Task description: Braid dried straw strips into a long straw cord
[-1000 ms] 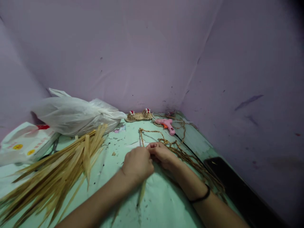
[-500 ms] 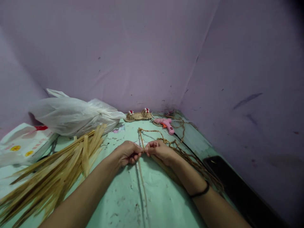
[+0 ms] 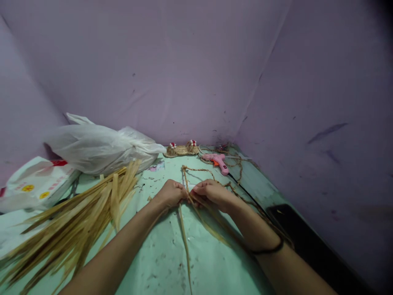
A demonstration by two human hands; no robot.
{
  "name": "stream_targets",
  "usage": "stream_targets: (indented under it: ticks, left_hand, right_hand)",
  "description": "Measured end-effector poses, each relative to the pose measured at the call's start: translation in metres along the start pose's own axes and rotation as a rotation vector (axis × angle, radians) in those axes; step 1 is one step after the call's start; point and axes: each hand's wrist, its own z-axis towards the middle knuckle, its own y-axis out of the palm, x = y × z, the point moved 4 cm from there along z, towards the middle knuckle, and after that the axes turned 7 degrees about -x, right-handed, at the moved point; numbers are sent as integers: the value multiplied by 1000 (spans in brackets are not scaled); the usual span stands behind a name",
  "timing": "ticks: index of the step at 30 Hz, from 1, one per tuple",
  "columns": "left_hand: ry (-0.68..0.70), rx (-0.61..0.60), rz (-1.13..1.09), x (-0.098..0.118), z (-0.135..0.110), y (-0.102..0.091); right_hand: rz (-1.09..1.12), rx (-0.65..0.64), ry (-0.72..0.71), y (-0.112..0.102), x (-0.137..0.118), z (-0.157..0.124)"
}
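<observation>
Both hands meet at the middle of the table, pinching dried plant-fibre strands at the end of a thin braided cord (image 3: 201,169). My left hand (image 3: 172,193) is closed on the strands from the left. Fingers of my right hand (image 3: 211,193) close on them from the right, partly hidden behind the hand. One loose fibre strand (image 3: 185,241) hangs down toward me between the forearms. Another pale fibre strand (image 3: 211,231) slants down to the right, under the right forearm. Above the hands the cord bends at a corner and runs back to the right.
A pile of dried leaf strips (image 3: 92,213) lies at left, near a white plastic bag (image 3: 107,149) and a white box (image 3: 46,184). Woven slippers with red-and-white beads (image 3: 182,150) stand by the wall. A pink glue gun (image 3: 217,162) and a black phone-like slab (image 3: 301,241) lie right.
The strands below the hands have spread apart, with one now slanting to the right. Both hands have shifted their hold slightly, and the view has turned a little left.
</observation>
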Motion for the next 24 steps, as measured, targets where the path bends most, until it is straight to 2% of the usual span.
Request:
stream_targets:
  ticks: [2, 7, 11, 18, 21, 24]
  left_hand:
    - [3, 12, -2, 0, 0, -1]
    - [30, 22, -40, 1, -2, -2]
    - [68, 13, -76, 4, -3, -3]
    - [131, -2, -102, 1, -1, -3]
    - [149, -28, -7, 0, -1, -1]
    - [175, -43, 183, 4, -3, 0]
  right_hand:
    - [0, -25, 31, -1, -4, -2]
    - [-45, 104, 28, -8, -6, 5]
    - [58, 140, 48, -4, -3, 8]
    - [345, -20, 107, 11, 2, 2]
    - [319, -38, 148, 8, 9, 6]
    - [199, 0, 162, 3, 17, 12]
